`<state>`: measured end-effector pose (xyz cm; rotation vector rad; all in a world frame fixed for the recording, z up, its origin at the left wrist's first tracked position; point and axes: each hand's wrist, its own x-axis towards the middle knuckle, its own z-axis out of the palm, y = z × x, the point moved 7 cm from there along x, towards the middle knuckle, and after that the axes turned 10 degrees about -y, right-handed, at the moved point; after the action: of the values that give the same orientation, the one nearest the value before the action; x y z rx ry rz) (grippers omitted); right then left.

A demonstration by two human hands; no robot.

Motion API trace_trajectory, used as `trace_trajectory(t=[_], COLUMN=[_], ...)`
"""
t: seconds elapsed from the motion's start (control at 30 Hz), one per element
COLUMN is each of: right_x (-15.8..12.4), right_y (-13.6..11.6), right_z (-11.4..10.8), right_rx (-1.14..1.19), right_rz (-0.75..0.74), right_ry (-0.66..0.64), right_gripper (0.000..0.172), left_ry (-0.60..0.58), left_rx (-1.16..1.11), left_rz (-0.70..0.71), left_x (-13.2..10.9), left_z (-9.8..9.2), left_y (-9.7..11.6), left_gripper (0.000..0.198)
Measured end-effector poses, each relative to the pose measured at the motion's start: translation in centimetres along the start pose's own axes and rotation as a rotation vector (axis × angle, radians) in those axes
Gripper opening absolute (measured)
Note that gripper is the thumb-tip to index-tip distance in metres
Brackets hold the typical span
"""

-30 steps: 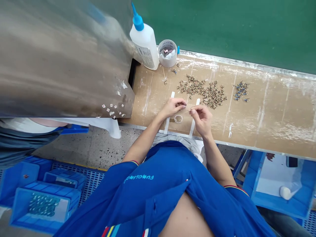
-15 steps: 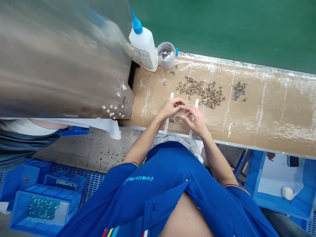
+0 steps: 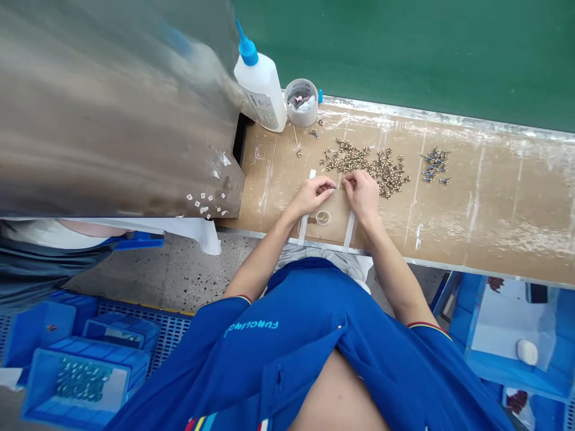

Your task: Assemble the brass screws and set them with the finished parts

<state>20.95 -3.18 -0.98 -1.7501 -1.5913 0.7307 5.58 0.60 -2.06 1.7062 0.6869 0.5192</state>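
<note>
My left hand (image 3: 315, 195) is closed in a pinch over the cardboard-covered bench, with a tiny dark speck at its fingertips too small to name. Just across a narrow gap, my right hand (image 3: 363, 196) is also pinched, and whatever it holds is too small to make out. It rests by the lower left edge of a heap of small gold-coloured metal parts (image 3: 390, 170). Below and between the hands lies a small round clear dish (image 3: 323, 217) with a few thin bits in it. A smaller group of gold parts with blue ends (image 3: 435, 164) lies farther right.
A white squeeze bottle (image 3: 263, 90) with a blue nozzle stands at the back left beside a tape-roll cup (image 3: 302, 114) of scraps. A metal panel (image 3: 135, 120) borders the left side. Blue bins (image 3: 85, 377) sit low left; a blue tray (image 3: 480, 353) sits low right.
My right hand has moved up and slightly right, away from the left hand, and its fingers have closed into a pinch. The clear dish is now fully uncovered. My left hand has barely moved.
</note>
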Motion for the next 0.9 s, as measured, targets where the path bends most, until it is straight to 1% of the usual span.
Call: trace_trajectory(t=[0.07, 0.1, 0.17, 0.27, 0.4, 0.53, 0.73, 0.9], right_x=[-0.3, -0.6, -1.0, -1.7, -2.1, -2.2, -2.4, -2.4], right_y=[0.4, 0.6, 1.0, 1.1, 0.8, 0.7, 0.6, 0.2], right_z=[-0.1, -0.1, 0.2, 0.6, 1.2, 1.4, 1.4, 1.3], right_rx=[0.176, 0.271, 0.431, 0.548, 0.564, 0.505, 0.398, 0.388], right_rz=[0.029, 0.047, 0.078, 0.108, 0.117, 0.123, 0.093, 0.085], right_ry=[-0.001, -0.006, -0.02, -0.033, -0.027, -0.005, -0.025, -0.014], right_gripper=[0.007, 0.009, 0.019, 0.032, 0.036, 0.037, 0.034, 0.028], left_ry=[0.009, 0.011, 0.015, 0.025, 0.033, 0.025, 0.03, 0.02], left_rx=[0.022, 0.029, 0.038, 0.057, 0.086, 0.113, 0.128, 0.137], left_rz=[-0.002, -0.005, -0.007, 0.002, 0.016, 0.001, -0.005, -0.002], left_x=[0.0, 0.0, 0.1, 0.2, 0.2, 0.2, 0.3, 0.3], left_z=[0.0, 0.0, 0.1, 0.2, 0.2, 0.2, 0.1, 0.1], left_y=[-0.1, -0.1, -0.3, -0.5, -0.4, -0.5, -0.4, -0.3], left_gripper=[0.016, 0.017, 0.019, 0.021, 0.021, 0.02, 0.015, 0.014])
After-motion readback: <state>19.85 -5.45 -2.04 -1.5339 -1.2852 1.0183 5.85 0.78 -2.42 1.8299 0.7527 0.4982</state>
